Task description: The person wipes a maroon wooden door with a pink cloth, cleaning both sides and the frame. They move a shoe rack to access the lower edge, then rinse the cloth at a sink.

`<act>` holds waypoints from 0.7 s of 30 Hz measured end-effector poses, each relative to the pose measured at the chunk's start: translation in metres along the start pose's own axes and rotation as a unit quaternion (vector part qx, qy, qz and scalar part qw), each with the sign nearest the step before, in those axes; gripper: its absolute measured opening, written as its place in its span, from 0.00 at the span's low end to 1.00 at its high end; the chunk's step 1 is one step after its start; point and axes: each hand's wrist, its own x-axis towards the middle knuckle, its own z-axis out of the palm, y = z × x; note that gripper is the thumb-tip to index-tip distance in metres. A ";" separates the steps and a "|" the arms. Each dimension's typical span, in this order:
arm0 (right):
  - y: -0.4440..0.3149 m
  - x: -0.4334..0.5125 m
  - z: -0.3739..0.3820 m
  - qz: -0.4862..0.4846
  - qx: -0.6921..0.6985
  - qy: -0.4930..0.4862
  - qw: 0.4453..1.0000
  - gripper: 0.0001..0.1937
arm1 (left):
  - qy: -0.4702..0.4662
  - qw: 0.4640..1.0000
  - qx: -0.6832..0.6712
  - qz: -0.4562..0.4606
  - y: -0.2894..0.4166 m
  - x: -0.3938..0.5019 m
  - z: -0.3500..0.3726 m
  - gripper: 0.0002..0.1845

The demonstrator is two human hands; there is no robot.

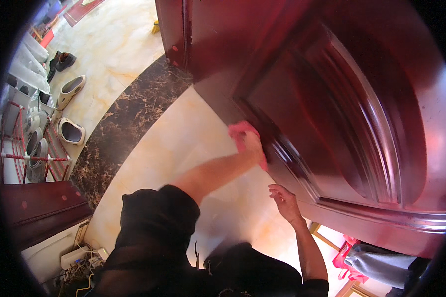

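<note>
My left hand [253, 143] holds a pink cloth [238, 130] at the edge of a glossy dark red panelled door [319, 111]. The cloth spreads over and around the fingers, and part of it hangs below the hand; blur hides how the fingers grip it. Closer to my body, my right hand [285, 202] is raised beside the same door edge, holding nothing, with its fingers bent and apart. Whether it touches the door I cannot tell.
A dark marble threshold [126, 107] crosses the pale tiled floor [163, 148]. Beyond it are beige clogs [71, 130], black shoes [65, 61] and a shoe rack [33, 157]. Cables and a white box [74, 257] lie lower left. Grey fabric [381, 261] and a red bag [343, 256] show lower right.
</note>
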 end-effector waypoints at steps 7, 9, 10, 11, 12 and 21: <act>-0.072 0.065 0.009 -0.188 -0.170 0.080 0.964 0.16 | 0.054 0.975 0.036 0.213 0.138 0.082 -0.040 0.39; -0.093 0.087 0.018 -0.268 -0.245 0.102 0.926 0.18 | 0.007 0.975 0.028 0.220 0.132 0.084 -0.048 0.40; -0.102 0.098 0.021 -0.298 -0.281 0.109 0.906 0.20 | 0.013 0.974 0.030 0.224 0.122 0.081 -0.049 0.41; -0.111 0.110 0.025 -0.331 -0.315 0.121 0.881 0.21 | 0.014 0.980 0.028 0.195 0.110 0.079 -0.049 0.41; -0.118 0.122 0.028 -0.322 -0.327 0.107 0.882 0.25 | 0.016 0.986 0.025 0.166 0.097 0.077 -0.049 0.42; -0.120 0.151 0.026 -0.395 -0.518 0.058 0.757 0.30 | 0.126 0.989 -0.038 0.070 0.058 0.210 -0.093 0.18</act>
